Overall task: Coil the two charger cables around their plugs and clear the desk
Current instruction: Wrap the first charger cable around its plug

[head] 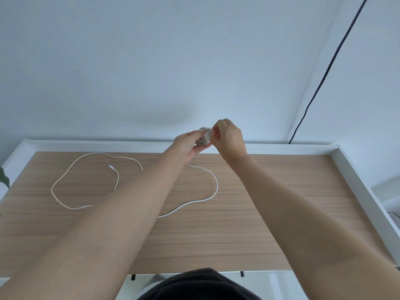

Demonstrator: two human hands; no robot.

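Observation:
Above the far edge of the wooden desk (281, 191), my left hand (187, 145) holds a white charger plug (203, 139). My right hand (229, 138) pinches the white cable right at the plug's top. That cable (213, 180) drops from under my left hand and loops over the desk's middle, then passes behind my left forearm. A thinner white cable (65, 176) lies in a loose loop on the left part of the desk, its small connector tip (111, 167) inside the loop. No second plug is visible.
A raised white rim (357, 180) borders the desk at the back and both sides. A black cord (324, 74) runs down the wall at the right, behind the desk. A green leaf (4, 177) shows at the left edge.

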